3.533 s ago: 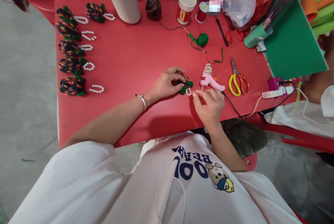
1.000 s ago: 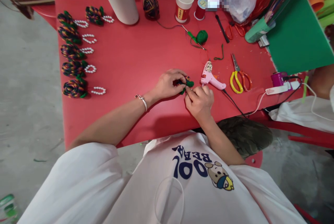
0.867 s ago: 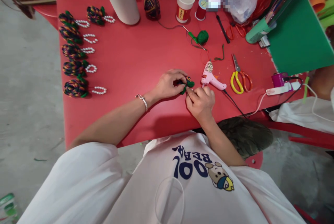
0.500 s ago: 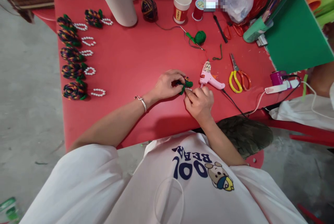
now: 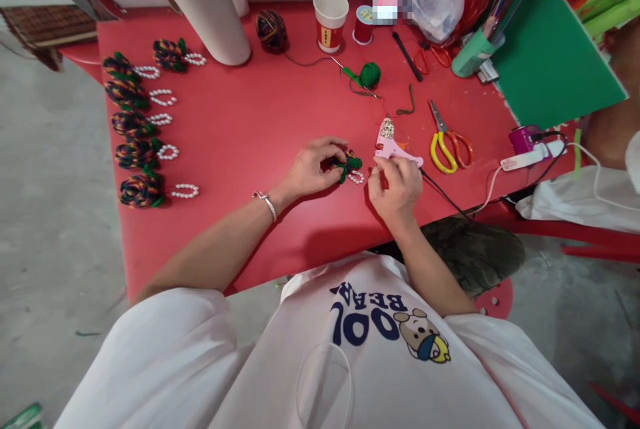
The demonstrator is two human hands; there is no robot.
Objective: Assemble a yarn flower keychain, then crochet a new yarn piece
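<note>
My left hand (image 5: 316, 167) pinches a small crocheted flower (image 5: 349, 165) of dark multicoloured yarn with green leaves, just above the table. A loop of white beads (image 5: 357, 177) hangs from the flower's right side, with no finger on it. My right hand (image 5: 396, 190) is to the right of the loop, its fingers curled and a gap between thumb and forefinger; nothing shows in it. Its knuckles overlap the lower edge of a pink glue gun (image 5: 397, 149), and whether they touch it I cannot tell.
Several finished-looking yarn flowers (image 5: 141, 190) with bead loops line the red table's (image 5: 240, 115) left side. Scissors (image 5: 447, 149) lie right of the glue gun. Behind are green yarn (image 5: 370, 74), a crochet hook (image 5: 351, 75), a paper cup (image 5: 331, 19) and a dark yarn ball (image 5: 271, 30).
My right hand has let go of the bead loop and moved right, towards the glue gun. The left hand keeps its pinch on the flower. The whole view has shifted slightly.
</note>
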